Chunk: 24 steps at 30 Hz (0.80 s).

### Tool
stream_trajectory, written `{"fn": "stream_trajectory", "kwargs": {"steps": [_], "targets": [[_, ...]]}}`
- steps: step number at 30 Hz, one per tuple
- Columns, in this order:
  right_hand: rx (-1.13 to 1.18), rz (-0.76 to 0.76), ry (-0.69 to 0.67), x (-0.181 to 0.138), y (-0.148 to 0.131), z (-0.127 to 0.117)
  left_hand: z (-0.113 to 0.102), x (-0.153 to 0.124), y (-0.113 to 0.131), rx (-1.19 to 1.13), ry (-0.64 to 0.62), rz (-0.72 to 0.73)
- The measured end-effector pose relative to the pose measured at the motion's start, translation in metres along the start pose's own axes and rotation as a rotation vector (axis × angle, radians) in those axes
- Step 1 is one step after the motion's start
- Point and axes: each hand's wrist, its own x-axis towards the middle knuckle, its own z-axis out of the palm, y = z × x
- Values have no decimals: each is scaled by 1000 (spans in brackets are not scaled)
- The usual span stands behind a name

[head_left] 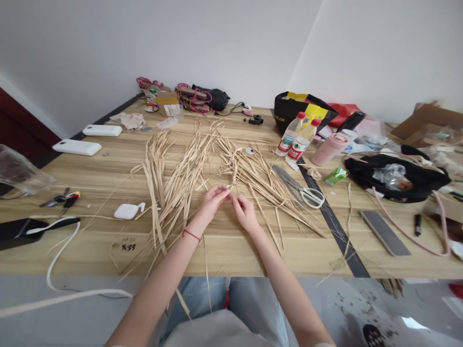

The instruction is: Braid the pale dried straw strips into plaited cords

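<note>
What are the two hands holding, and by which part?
The left hand and the right hand both pinch one thin straw strip between their fingertips. They grip it close together; where along its length cannot be told.

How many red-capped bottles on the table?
2. One bottle stands in front of the black bag; the other is right beside it, near the pink cup. Clutter may hide more.

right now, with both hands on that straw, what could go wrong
The thin straw strip pinched between the left hand and right hand could snap or splinter. The scissors lie close to the right arm; a sweep might catch them. A loose strip overhanging the table edge may slide off.
</note>
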Motion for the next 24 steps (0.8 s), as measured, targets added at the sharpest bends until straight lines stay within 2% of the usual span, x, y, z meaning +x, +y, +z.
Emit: {"fn": "stream_trajectory", "kwargs": {"steps": [5, 8, 15, 21, 24], "targets": [[-225, -11, 28, -3, 5, 0, 1, 0, -1, 57, 20, 18], [-367, -29, -15, -2, 7, 0, 2, 1, -3, 124, 63, 59], [-653, -195, -125, -4, 2, -3, 0, 4, -10, 182, 154, 105], [-752, -280, -234, -4, -5, -2, -4, 7, -9, 173, 197, 128], [-740, -290, -242, -5, -5, 2, -8, 8, -7, 194, 202, 174]]}}
